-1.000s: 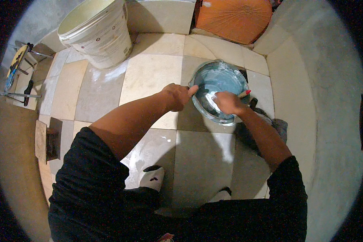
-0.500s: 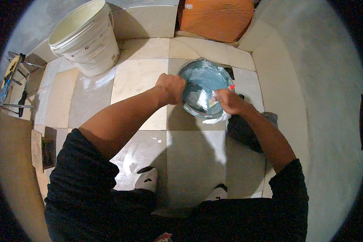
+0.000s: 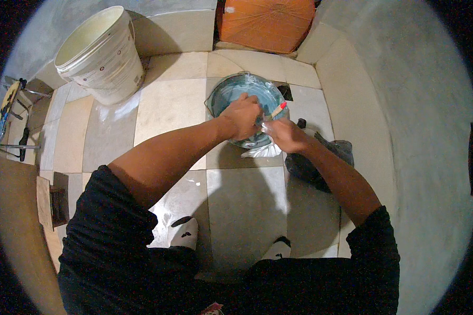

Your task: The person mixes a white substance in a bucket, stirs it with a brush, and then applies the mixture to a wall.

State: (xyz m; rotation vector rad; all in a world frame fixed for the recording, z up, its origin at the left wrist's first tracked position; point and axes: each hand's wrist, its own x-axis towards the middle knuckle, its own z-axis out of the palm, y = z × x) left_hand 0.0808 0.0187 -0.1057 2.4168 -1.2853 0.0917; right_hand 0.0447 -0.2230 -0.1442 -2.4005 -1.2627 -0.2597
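A blue-grey bucket (image 3: 227, 90) stands on the tiled floor in front of me, its inside smeared with white. Over its opening, my left hand (image 3: 243, 115) is closed with curled fingers, its knuckles up. What those fingers hold, if anything, is hidden. My right hand (image 3: 285, 135) grips what looks like a paintbrush (image 3: 276, 111) at the bucket's right rim. Its pale wooden handle ends in a red tip and points up to the right; the bristle end is out of sight. Both hands nearly meet. White material (image 3: 263, 151) hangs at the bucket's near side.
A large white bucket (image 3: 102, 68) stands at the far left. An orange object (image 3: 265, 25) sits by the back wall. Dark bundled material (image 3: 312, 167) lies under my right forearm. A metal-framed item (image 3: 9, 113) stands on the left, and a wall (image 3: 368, 115) rises on the right.
My left hand has moved right from the bucket's left rim to over its opening, close to my right hand. More of the brush handle shows now. The view has shifted slightly.
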